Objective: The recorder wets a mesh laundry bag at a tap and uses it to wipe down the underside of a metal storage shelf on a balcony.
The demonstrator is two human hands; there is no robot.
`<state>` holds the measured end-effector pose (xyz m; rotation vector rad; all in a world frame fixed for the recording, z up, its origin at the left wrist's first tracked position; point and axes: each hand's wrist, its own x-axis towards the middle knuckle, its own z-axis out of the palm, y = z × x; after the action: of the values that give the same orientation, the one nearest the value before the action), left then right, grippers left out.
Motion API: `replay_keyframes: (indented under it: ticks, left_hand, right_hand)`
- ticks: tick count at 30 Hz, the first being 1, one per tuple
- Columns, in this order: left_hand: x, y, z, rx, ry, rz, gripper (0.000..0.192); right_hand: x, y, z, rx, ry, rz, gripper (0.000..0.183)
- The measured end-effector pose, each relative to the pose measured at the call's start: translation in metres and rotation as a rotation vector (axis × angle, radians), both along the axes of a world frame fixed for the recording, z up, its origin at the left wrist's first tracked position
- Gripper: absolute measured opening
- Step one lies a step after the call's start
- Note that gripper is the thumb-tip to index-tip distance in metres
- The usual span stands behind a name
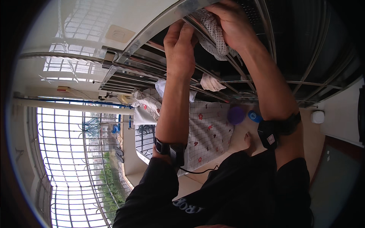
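Observation:
A pale mesh cloth (pixel 218 40) hangs over a metal bar of a rack near the top of the head view. My right hand (pixel 232 25) is at its right side, with the fingers curled on the cloth and the fingertips partly hidden. My left hand (pixel 181 42) is raised at the bar's left side, its fingers bent against the metal and the cloth's edge; whether it grips either cannot be told. Below the mesh cloth, a small beige cloth (pixel 211 82) hangs on the rack. Both forearms wear black strapped devices.
The metal rack (pixel 159 24) spans the top. A checked cover with red flowers (pixel 209 125) drapes over something below. A purple basin (pixel 236 115) and a blue container (pixel 254 116) stand on the floor. A barred window (pixel 65 136) is at left, a white wall above it.

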<state>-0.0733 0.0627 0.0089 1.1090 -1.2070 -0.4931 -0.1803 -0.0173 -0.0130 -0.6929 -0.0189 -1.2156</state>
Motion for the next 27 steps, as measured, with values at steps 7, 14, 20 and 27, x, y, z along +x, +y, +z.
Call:
replay_keyframes:
  ticks: [7,14,20,27]
  left_hand:
    - [0.015,-0.047,-0.008,-0.132,0.309,-0.213,0.036]
    - [0.02,-0.041,-0.012,-0.303,0.396,-0.009,0.024]
    - [0.002,-0.041,-0.011,-0.311,0.365,0.221,0.017]
    - [0.012,-0.039,-0.011,-0.34,0.636,0.25,0.019]
  right_hand:
    - [0.01,-0.004,-0.006,0.094,-0.015,-0.09,0.007]
    - [0.025,-0.019,-0.018,-0.08,0.089,-0.117,0.016]
    - [0.023,-0.042,-0.03,-0.055,0.265,-0.161,0.022]
    - [0.054,-0.038,-0.008,-0.114,0.319,0.053,0.022]
